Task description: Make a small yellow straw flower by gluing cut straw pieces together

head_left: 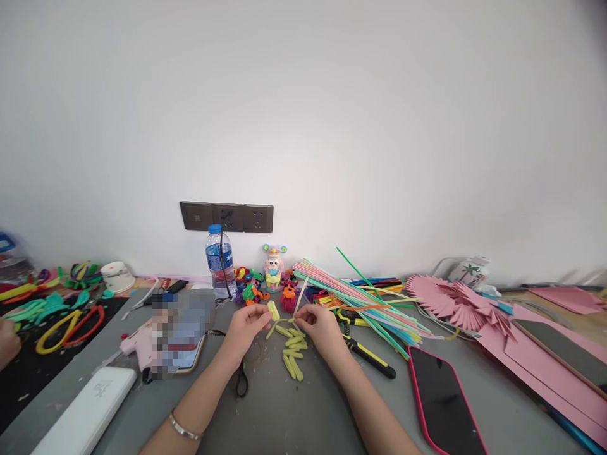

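Observation:
My left hand [250, 327] pinches a short folded yellow pipe cleaner [274, 309] between thumb and fingertips. Opposite it, my right hand [323, 327] is closed on a thin pale yellow pipe cleaner [301, 294], whose one end sticks up past the fingers. A yellow strand also runs low between the two hands; which piece it belongs to I cannot tell. Just below them, several short folded yellow pieces [294, 344] lie loose on the grey table mat [284, 417].
Behind stand a figurine [272, 268] and a water bottle [220, 262]. Pipe cleaners [360, 300] and black-yellow pliers [370, 357] lie right, beside a pink-edged phone [446, 404] and pink folded paper [455, 303]. Left are a glue gun [142, 341], a white power bank [88, 411] and another person's hand [8, 341].

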`<action>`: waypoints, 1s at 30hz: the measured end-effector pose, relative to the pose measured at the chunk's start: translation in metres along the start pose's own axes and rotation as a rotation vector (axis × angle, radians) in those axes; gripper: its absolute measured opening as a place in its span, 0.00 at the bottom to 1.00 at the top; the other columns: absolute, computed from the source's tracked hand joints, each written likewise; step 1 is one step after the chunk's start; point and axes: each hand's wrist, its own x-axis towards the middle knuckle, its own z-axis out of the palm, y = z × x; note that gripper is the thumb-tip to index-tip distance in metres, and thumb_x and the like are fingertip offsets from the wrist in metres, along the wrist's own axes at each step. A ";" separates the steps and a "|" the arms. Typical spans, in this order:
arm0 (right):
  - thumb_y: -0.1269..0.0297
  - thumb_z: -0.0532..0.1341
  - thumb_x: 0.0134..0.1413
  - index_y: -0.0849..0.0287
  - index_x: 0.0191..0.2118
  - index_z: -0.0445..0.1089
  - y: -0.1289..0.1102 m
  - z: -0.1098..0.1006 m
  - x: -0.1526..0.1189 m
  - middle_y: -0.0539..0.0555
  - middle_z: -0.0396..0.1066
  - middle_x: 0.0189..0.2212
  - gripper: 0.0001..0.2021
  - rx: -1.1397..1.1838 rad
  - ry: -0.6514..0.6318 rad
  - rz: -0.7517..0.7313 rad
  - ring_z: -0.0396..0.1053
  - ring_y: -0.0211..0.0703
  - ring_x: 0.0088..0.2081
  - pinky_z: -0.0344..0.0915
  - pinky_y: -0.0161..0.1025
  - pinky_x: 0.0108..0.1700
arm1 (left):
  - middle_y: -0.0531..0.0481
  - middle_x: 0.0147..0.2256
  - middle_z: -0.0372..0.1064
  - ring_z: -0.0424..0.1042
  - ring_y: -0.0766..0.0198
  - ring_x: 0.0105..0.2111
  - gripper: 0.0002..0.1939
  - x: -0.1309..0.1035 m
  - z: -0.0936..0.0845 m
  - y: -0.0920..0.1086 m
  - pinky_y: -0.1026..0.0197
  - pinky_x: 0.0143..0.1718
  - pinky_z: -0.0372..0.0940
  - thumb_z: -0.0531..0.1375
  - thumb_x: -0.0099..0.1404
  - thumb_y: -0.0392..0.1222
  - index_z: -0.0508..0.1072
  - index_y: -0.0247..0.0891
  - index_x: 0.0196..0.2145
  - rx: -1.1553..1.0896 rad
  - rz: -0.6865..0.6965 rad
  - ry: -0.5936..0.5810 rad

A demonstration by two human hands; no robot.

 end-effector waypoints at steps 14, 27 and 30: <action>0.81 0.58 0.47 0.59 0.24 0.71 -0.017 -0.006 -0.012 0.56 0.74 0.26 0.11 -0.473 -0.044 0.039 0.70 0.45 0.30 0.54 0.35 0.29 | 0.48 0.30 0.71 0.68 0.62 0.30 0.13 0.001 -0.002 -0.002 0.62 0.36 0.67 0.64 0.57 0.50 0.76 0.36 0.29 0.052 0.036 -0.028; 0.65 0.62 0.45 0.57 0.23 0.69 -0.008 -0.005 -0.005 0.50 0.67 0.20 0.04 0.153 0.045 0.099 0.61 0.40 0.23 0.54 0.35 0.26 | 0.49 0.29 0.69 0.68 0.60 0.31 0.16 -0.001 0.003 0.004 0.60 0.36 0.68 0.65 0.52 0.53 0.74 0.35 0.27 0.055 0.037 0.003; 0.56 0.63 0.45 0.58 0.25 0.69 -0.011 0.000 -0.002 0.50 0.66 0.18 0.11 0.283 -0.007 0.103 0.59 0.38 0.20 0.55 0.35 0.23 | 0.49 0.28 0.69 0.68 0.60 0.30 0.15 -0.001 0.003 0.003 0.60 0.36 0.67 0.65 0.52 0.52 0.74 0.36 0.27 0.062 0.044 0.001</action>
